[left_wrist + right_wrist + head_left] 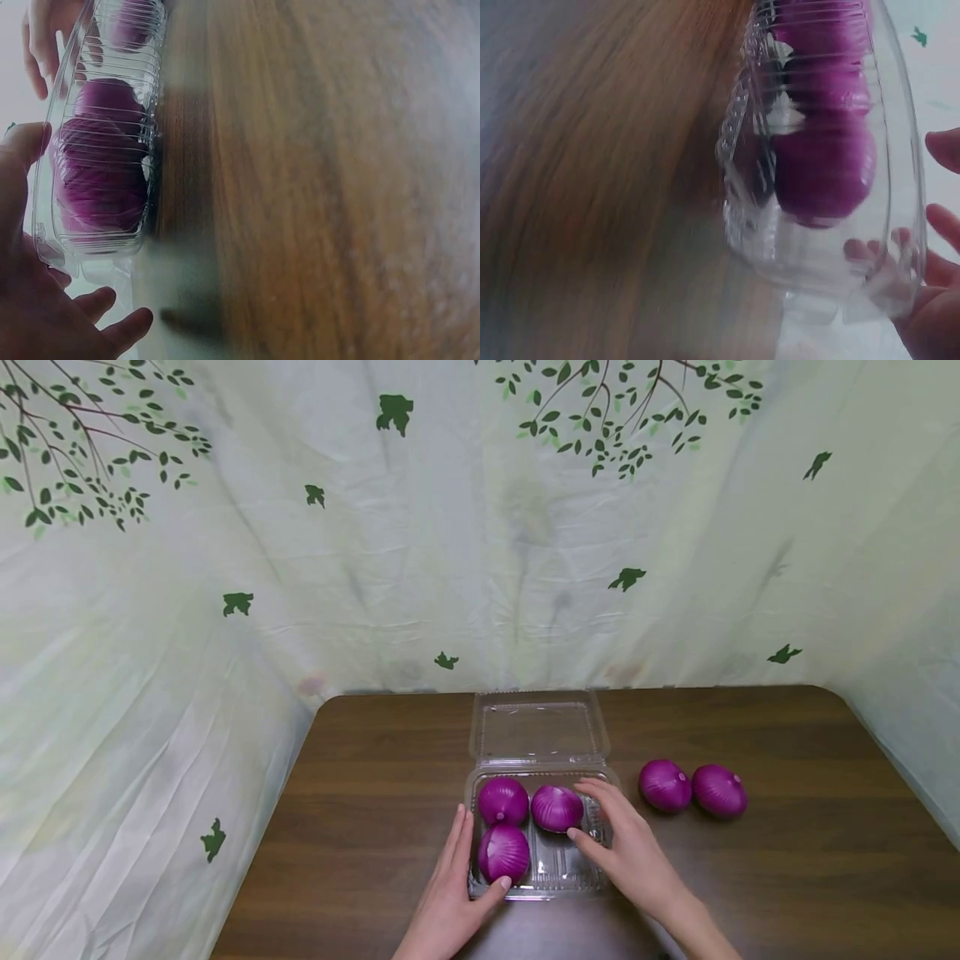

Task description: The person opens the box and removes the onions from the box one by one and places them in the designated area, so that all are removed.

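Observation:
A clear plastic clamshell container [566,864] lies with its lid [540,731] folded back. Inside are three purple onions: one at back left [503,801], one at front left [504,853] and one at back right [557,808]. My left hand [455,893] lies along the container's left side, fingers fairly straight, its thumb over the front rim close to the front-left onion. Over the right rim reaches my right hand [633,852], fingers and thumb spread around the back-right onion's right side, without gripping it. The right wrist view shows these fingers [941,221] apart.
Two more purple onions, one [665,786] and another [720,791], sit side by side on the brown wooden table [360,827] to the container's right. A pale curtain [480,552] with leaf prints hangs behind the table.

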{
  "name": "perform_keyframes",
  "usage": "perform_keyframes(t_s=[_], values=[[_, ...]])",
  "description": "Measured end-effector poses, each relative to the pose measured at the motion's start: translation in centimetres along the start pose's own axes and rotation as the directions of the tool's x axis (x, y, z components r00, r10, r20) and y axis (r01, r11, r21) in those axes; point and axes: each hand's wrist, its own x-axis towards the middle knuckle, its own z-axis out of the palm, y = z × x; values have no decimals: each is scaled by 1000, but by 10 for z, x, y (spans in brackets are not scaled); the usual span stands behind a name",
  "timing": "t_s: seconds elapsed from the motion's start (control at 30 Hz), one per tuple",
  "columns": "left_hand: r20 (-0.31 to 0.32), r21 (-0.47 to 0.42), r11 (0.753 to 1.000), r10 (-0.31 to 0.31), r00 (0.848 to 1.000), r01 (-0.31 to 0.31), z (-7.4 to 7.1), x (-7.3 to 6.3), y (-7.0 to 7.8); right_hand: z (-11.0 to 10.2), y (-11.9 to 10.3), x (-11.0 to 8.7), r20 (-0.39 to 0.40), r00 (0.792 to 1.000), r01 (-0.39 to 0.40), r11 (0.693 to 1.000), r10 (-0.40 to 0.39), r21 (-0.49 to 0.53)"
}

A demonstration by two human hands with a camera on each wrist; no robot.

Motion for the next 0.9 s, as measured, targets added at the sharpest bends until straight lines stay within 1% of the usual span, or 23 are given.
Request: perform_keyframes(t_s=[0.23,0.33,0.43,0.57,0.67,0.9], values=[[8,-4,1000,-9,1000,9,0,0,0,12,-3,8,41,994,-98,994,100,-40],[8,-5,1000,-9,1000,9,0,0,0,16,-4,11,45,991,-124,990,127,-66],[8,-7,1000,-11,1000,11,0,0,0,19,-4,15,48,987,-151,986,154,-68],[12,-9,1000,-16,1000,16,0,0,0,24,-5,18,63,975,-210,976,213,-52],[15,-8,1000,-18,1000,18,0,0,1,27,-5,20,71,965,-248,967,252,-63],[13,-5,1000,-16,1000,16,-1,0,1,32,-5,22,60,959,-269,955,278,-123]])
